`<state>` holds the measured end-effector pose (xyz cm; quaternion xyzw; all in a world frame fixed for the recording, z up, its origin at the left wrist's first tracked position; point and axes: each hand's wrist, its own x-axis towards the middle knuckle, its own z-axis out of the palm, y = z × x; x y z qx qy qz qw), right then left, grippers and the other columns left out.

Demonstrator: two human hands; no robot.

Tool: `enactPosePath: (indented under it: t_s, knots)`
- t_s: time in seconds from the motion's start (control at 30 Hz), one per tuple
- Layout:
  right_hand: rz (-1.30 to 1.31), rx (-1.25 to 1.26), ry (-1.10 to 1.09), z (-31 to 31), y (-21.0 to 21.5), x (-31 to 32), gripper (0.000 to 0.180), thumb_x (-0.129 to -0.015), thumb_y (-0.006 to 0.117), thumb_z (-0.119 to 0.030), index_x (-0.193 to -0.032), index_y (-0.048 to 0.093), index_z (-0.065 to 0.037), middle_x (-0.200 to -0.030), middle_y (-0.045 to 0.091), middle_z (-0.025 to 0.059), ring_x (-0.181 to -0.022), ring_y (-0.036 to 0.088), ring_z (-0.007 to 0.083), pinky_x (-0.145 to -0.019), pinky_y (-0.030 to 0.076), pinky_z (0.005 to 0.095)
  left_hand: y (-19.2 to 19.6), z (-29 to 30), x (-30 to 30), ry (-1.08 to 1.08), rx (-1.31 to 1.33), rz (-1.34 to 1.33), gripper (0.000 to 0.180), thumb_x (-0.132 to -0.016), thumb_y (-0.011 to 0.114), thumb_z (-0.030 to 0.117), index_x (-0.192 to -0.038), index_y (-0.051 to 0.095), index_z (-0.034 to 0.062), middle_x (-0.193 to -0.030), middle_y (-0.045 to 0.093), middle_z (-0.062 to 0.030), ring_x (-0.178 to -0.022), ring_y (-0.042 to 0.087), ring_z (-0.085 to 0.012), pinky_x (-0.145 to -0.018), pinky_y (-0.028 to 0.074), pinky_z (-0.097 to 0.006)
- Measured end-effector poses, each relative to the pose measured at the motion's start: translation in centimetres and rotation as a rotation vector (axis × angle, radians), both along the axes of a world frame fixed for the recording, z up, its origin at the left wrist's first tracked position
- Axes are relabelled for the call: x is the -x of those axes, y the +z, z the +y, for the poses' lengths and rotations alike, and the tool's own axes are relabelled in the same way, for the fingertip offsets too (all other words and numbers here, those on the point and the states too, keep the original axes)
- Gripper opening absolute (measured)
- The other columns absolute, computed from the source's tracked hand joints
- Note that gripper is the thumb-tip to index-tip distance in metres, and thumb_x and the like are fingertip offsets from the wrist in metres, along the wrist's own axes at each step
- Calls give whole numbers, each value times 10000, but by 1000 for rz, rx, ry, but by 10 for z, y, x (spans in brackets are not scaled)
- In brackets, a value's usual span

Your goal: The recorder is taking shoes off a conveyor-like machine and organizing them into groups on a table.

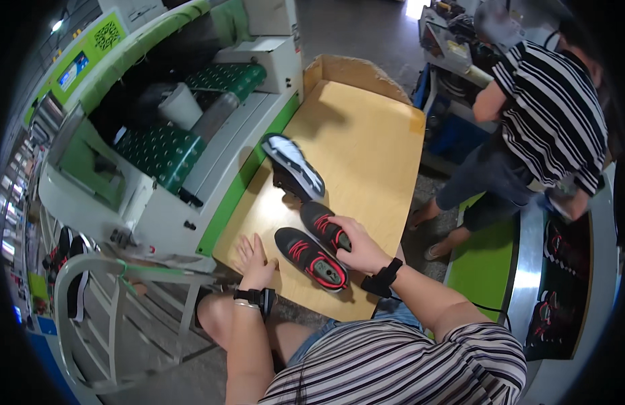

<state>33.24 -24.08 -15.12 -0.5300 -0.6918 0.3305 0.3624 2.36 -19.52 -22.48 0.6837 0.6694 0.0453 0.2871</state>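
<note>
A light wooden tabletop (373,145) lies in front of me with three shoes on its near part. My right hand (358,246) is closed around the heel and collar of a black sneaker with red laces (318,219). Just left of it, a matching black sneaker (302,251) stands upright, its opening toward me. Farther off, near the table's left edge, a dark shoe (295,165) lies tipped over with its white-and-grey sole showing. My left hand (253,260) rests on the tabletop with fingers spread, holding nothing, left of the upright sneaker.
Along the left stands a white and green machine (241,142) with a green studded belt (167,158). A grey tubular rack (117,304) is at lower left. On the right, a person in a striped shirt (548,108) works beside a green-topped conveyor (484,256); several shoes (552,310) lie beyond it.
</note>
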Motion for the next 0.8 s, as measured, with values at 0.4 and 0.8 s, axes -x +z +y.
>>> enactPosePath:
  t_s: [0.4,0.8]
  knots:
    - [-35,-2,-37,0,-3,2,687,-771,592,-61,-1445,461,-45,-1408,509,223,-1352,467,393,-1170,359,442,2,-2,-7,20,-4,32,993,-864,688,358,-1650,125,131,-1704,-86,-234,-1557,-125,-463,-1155,-64,-726]
    - [-173,-45,100,42,38,2,645,-842,737,-219,-1415,533,-3,-1566,376,274,-1466,342,442,-1212,301,475,2,-3,-8,25,-9,34,989,-863,679,365,-1652,127,142,-1705,-72,-237,-1558,-105,-468,-1154,-73,-728]
